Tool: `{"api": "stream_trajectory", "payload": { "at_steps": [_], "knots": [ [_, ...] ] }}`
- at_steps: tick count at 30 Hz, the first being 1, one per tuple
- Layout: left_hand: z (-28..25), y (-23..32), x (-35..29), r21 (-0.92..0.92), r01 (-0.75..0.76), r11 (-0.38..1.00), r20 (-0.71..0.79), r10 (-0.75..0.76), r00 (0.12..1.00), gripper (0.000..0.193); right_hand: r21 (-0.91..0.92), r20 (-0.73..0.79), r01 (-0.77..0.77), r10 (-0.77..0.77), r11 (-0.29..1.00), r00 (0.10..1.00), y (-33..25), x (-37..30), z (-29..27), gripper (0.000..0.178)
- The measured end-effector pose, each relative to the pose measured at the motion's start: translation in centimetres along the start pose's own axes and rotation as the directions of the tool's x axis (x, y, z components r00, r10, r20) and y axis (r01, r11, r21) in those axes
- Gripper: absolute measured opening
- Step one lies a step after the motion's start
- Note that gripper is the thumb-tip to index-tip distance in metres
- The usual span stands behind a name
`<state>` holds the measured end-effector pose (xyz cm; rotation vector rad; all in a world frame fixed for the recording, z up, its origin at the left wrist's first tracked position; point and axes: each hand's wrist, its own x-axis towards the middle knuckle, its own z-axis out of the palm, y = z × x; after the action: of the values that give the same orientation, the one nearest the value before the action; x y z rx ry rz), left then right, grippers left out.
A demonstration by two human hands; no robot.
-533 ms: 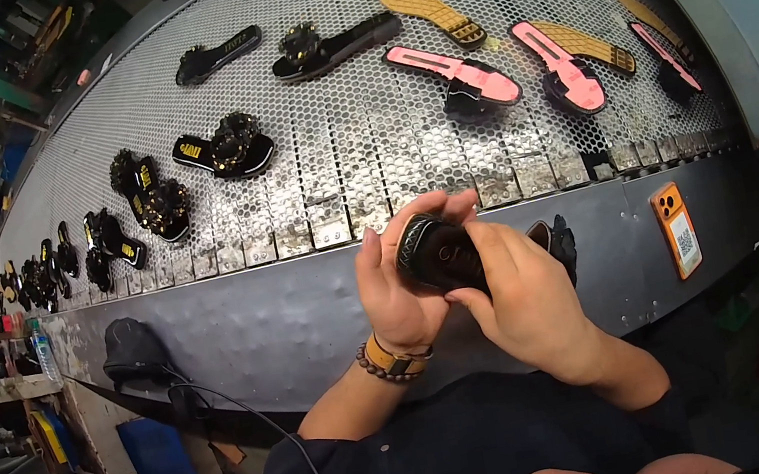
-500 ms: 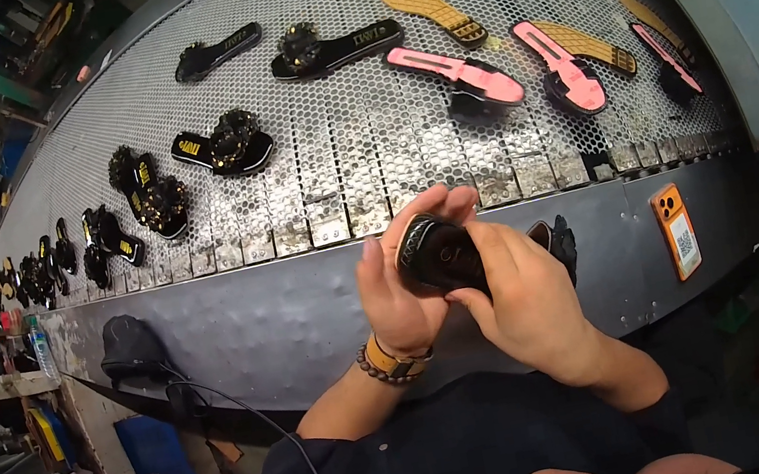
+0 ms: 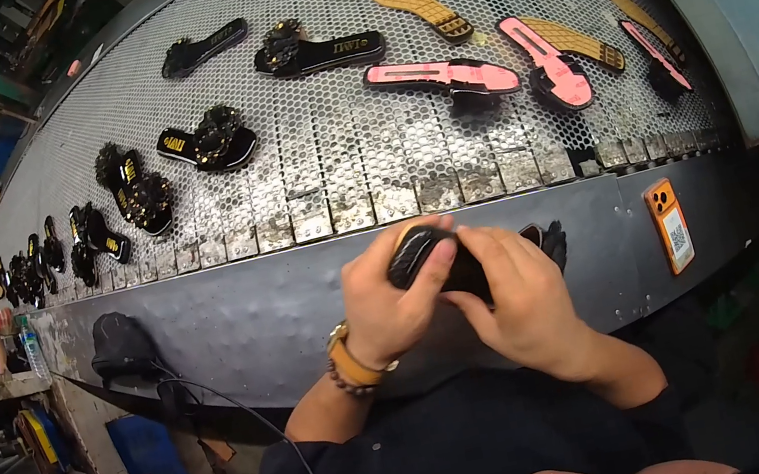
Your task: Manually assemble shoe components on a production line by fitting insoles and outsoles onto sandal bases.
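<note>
A black slide sandal (image 3: 412, 258) is held between both hands, just in front of the metal edge of the conveyor. My left hand (image 3: 389, 304) wraps round one end of it, the thumb pressed along the insole. Across the middle, my right hand (image 3: 517, 302) grips the sandal, its thumb beneath and fingers over the top. The sandal's other end and some dark trim (image 3: 556, 244) stick out beyond my right hand. Most of the insole is hidden by my fingers. A watch with a tan strap (image 3: 357, 363) and a beaded bracelet circle my left wrist.
Black sandals with ornate uppers (image 3: 225, 140) line the mesh conveyor (image 3: 314, 152) on the left. Tan soles (image 3: 416, 7) and pink-covered sandal pieces (image 3: 443, 76) lie to the right. An orange phone (image 3: 670, 226) rests against the grey side panel; a black bag (image 3: 122, 345) with a cable hangs left.
My left hand has turned from an open palm under the sandal to a grip with the thumb over it. The other person's hand at the far edge has left that spot.
</note>
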<state>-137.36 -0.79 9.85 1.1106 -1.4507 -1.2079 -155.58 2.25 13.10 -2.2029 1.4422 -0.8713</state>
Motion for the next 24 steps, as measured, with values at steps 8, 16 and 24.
{"api": "stream_trajectory", "payload": {
  "at_steps": [8,16,24],
  "knots": [
    [-4.8,2.4,0.2,-0.347,-0.462,0.816,0.298,0.563,0.771,0.030,-0.100,0.144,0.207,-0.192,0.973,0.971,1.8,0.5,-6.4,0.056],
    [-4.3,3.4,1.2,-0.341,-0.469,0.814,0.452,0.580,0.678,0.019,0.008,-0.072,0.321,-0.320,0.947,0.945,4.2,-0.6,-5.2,0.034],
    [1.4,-0.9,0.5,-0.522,-0.016,0.853,0.202,0.142,0.969,0.060,0.529,0.090,-0.200,0.179,0.825,0.980,5.0,-1.6,-4.3,0.017]
  ]
}}
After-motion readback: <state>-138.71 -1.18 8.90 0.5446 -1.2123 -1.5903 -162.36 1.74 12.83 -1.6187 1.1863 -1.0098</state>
